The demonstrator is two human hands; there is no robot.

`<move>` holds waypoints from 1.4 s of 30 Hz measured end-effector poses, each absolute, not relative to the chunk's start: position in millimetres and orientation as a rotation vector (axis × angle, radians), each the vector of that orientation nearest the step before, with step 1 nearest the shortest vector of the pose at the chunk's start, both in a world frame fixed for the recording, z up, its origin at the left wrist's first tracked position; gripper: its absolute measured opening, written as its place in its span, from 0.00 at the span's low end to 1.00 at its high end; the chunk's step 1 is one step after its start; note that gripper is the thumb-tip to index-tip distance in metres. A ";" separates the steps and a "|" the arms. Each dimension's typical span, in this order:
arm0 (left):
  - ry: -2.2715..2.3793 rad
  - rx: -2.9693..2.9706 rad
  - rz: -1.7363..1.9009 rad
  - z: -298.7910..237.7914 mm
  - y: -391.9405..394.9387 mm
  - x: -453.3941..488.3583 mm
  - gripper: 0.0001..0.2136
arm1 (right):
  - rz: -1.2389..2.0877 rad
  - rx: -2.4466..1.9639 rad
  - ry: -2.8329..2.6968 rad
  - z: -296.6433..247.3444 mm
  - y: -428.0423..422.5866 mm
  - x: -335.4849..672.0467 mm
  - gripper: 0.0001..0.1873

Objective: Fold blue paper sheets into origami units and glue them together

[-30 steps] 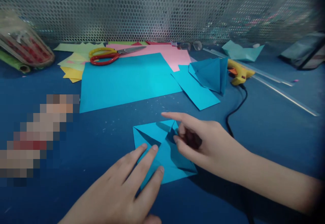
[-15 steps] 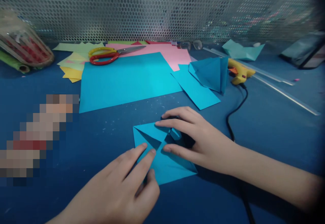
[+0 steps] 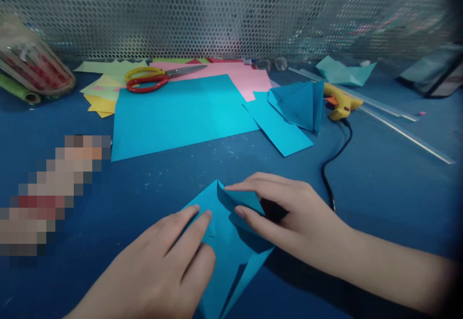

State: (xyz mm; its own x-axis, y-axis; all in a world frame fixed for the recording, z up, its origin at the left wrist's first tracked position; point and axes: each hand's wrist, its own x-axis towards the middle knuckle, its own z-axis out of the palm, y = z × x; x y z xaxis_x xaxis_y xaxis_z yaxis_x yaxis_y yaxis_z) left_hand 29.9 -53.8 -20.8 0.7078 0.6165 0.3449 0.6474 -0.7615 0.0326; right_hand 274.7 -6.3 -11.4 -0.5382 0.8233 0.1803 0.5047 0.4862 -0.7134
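Note:
A folded sheet of bright blue paper point(image 3: 226, 256) lies on the table in front of me, one corner pointing away and creased flaps along its sides. My left hand point(image 3: 155, 261) rests on its left part, fingertips pressing a flap down flat. On the right, my right hand point(image 3: 285, 213) has a raised flap of the same paper between its thumb and fingers, near the far corner. The paper's left edge is partly hidden under my left hand.
Behind are a large blue sheet point(image 3: 181, 116), red-and-yellow scissors point(image 3: 148, 80), a blue strip point(image 3: 282, 128), a folded blue piece point(image 3: 298, 104) and coloured papers point(image 3: 249, 80). A yellow glue gun point(image 3: 342, 104) trails a black cord at right. A clear jar point(image 3: 39, 63) stands left; a blurred-out patch point(image 3: 58, 189) lies below.
The blue paper has been turned so a corner points away from me. My right hand has come slightly nearer and lifts a side flap; my left hand has shifted slightly left.

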 end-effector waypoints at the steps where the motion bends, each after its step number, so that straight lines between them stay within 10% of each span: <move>1: -1.058 -2.830 -0.525 -22.3 -54.6 30.8 0.20 | 0.844 -1.096 -2.218 -11.5 -7.4 273.9 0.13; 16: -0.861 -2.820 -0.308 -44.0 -51.0 28.1 0.38 | 0.467 -1.127 -2.442 -19.4 -5.6 278.4 0.22; 42: -1.018 -2.825 -0.170 -23.9 -47.5 23.5 0.29 | 0.508 -0.756 -2.457 -25.1 11.0 290.4 0.20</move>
State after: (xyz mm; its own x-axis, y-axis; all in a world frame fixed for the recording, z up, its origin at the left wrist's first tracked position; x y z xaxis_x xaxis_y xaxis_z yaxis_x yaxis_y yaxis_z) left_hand 23.5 -47.5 -23.9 0.7655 0.6256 0.1506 0.6406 -0.7629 -0.0873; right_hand 290.4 11.0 -25.1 -0.7118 0.6018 0.3623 0.4086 0.7743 -0.4832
